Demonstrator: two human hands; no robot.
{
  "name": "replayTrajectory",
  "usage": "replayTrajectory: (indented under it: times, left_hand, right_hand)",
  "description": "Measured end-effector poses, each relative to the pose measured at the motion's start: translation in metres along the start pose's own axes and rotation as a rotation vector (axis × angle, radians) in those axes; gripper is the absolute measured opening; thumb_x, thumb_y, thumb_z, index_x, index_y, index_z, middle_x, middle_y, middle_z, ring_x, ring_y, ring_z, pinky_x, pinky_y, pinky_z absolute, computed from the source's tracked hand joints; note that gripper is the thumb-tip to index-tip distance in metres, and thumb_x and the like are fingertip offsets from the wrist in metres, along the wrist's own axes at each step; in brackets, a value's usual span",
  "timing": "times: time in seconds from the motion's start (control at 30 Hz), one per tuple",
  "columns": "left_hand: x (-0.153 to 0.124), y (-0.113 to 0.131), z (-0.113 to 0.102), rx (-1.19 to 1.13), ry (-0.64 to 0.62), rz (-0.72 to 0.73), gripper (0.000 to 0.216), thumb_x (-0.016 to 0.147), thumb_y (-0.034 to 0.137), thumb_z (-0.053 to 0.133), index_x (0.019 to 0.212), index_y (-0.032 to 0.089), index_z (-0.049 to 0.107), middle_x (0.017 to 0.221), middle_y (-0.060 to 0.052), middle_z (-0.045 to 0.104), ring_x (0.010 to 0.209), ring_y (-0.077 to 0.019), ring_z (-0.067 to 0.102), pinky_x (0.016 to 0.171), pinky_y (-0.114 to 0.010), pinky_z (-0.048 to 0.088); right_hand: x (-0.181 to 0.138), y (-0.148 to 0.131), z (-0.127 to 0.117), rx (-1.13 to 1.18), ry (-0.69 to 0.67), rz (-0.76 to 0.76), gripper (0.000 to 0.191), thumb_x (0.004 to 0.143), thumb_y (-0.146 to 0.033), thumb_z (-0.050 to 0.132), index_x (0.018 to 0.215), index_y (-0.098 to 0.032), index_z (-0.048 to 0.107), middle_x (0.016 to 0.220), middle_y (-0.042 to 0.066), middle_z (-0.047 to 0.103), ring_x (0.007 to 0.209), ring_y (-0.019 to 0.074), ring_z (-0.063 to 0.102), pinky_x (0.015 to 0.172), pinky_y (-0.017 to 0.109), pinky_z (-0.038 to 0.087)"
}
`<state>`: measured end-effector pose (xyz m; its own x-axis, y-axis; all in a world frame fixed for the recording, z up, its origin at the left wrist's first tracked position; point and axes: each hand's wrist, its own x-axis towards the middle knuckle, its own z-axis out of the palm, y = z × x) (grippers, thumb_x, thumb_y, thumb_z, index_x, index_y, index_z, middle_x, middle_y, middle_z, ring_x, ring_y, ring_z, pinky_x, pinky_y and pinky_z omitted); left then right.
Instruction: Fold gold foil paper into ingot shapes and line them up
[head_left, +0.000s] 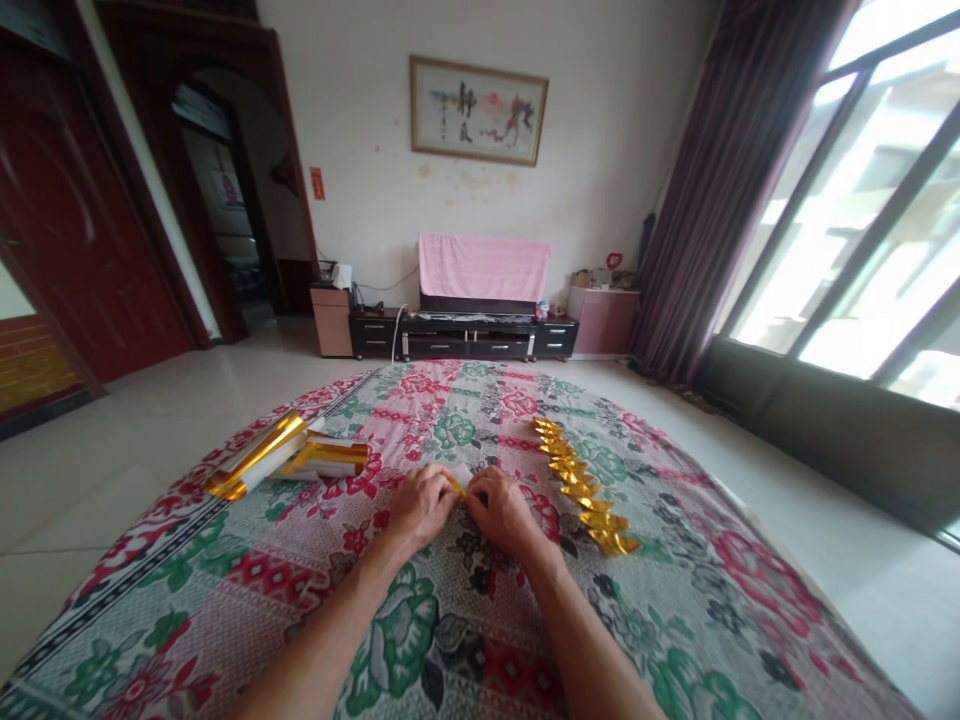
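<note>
My left hand (425, 503) and my right hand (500, 507) meet over the middle of the flowered cloth (405, 610). Both are closed, fingertips pinching a small piece of gold and white foil paper (460, 482) between them. Most of that paper is hidden by the fingers. To the right stands a slanting row of several folded gold paper ingots (581, 485). On the left lie curled sheets of gold foil paper (259, 455), gold on one face and white on the other, with another sheet (326, 460) next to them.
The cloth covers a rounded table. Beyond it, a low black TV cabinet (469, 340) stands against the wall, with a pink cloth (484, 265) draped above it. A purple curtain (720, 190) and large windows are at right; a red door (75, 210) is at left.
</note>
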<state>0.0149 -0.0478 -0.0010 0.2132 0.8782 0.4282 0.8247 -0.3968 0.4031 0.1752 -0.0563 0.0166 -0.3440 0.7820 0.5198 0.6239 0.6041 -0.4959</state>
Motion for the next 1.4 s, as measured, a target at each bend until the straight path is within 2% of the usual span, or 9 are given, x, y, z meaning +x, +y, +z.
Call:
replayTrajectory:
  times: [0.3, 0.47, 0.67, 0.8, 1.27, 1.4]
  left_hand:
    - [0.001, 0.003, -0.004, -0.025, 0.004, 0.008, 0.015, 0.076, 0.022, 0.053, 0.065, 0.019, 0.062, 0.093, -0.004, 0.062, 0.085, -0.0171, 0.055, 0.082, -0.033, 0.040]
    - [0.001, 0.005, -0.002, 0.023, 0.019, 0.015, 0.018, 0.078, 0.025, 0.052, 0.065, 0.019, 0.062, 0.094, -0.005, 0.062, 0.083, -0.0169, 0.054, 0.080, -0.032, 0.040]
    - [0.001, 0.002, 0.001, 0.070, 0.014, 0.013, 0.019, 0.079, 0.027, 0.051, 0.065, 0.019, 0.061, 0.095, -0.004, 0.062, 0.082, -0.0170, 0.053, 0.077, -0.031, 0.040]
    - [0.001, 0.004, 0.001, 0.085, 0.020, 0.003, 0.019, 0.079, 0.026, 0.051, 0.064, 0.019, 0.061, 0.094, -0.003, 0.062, 0.081, -0.0173, 0.052, 0.076, -0.031, 0.040]
    - [0.001, 0.010, 0.001, 0.118, 0.034, -0.012, 0.016, 0.076, 0.020, 0.052, 0.062, 0.018, 0.059, 0.092, -0.005, 0.062, 0.080, -0.0177, 0.053, 0.076, -0.031, 0.040]
    - [0.001, 0.010, 0.001, 0.103, 0.040, -0.014, 0.017, 0.075, 0.020, 0.052, 0.060, 0.018, 0.058, 0.090, -0.005, 0.062, 0.079, -0.0171, 0.053, 0.076, -0.031, 0.040]
  right_hand:
    - [0.001, 0.001, 0.002, -0.024, 0.003, 0.010, 0.021, 0.071, -0.004, 0.050, 0.056, -0.015, 0.059, 0.068, 0.004, 0.062, 0.070, 0.0122, 0.054, 0.064, 0.020, 0.040]
    - [0.001, 0.005, -0.005, 0.028, -0.038, -0.016, 0.020, 0.068, -0.005, 0.051, 0.061, -0.017, 0.066, 0.076, 0.004, 0.066, 0.074, 0.0118, 0.058, 0.069, 0.020, 0.043]
    - [0.000, 0.009, -0.010, 0.041, -0.060, 0.034, 0.028, 0.063, -0.004, 0.048, 0.067, -0.019, 0.071, 0.089, 0.004, 0.067, 0.081, 0.0131, 0.061, 0.077, 0.023, 0.045]
    - [0.000, 0.011, -0.011, 0.040, -0.073, 0.054, 0.032, 0.062, -0.003, 0.045, 0.068, -0.020, 0.071, 0.090, 0.003, 0.067, 0.082, 0.0131, 0.061, 0.080, 0.023, 0.046]
    - [-0.002, 0.016, -0.008, 0.090, -0.045, 0.087, 0.036, 0.062, -0.003, 0.042, 0.067, -0.023, 0.072, 0.091, 0.000, 0.067, 0.082, 0.0122, 0.062, 0.081, 0.024, 0.046]
    - [-0.002, 0.018, -0.005, 0.110, 0.001, 0.104, 0.036, 0.061, -0.003, 0.041, 0.065, -0.022, 0.071, 0.088, 0.001, 0.068, 0.080, 0.0118, 0.062, 0.080, 0.023, 0.047]
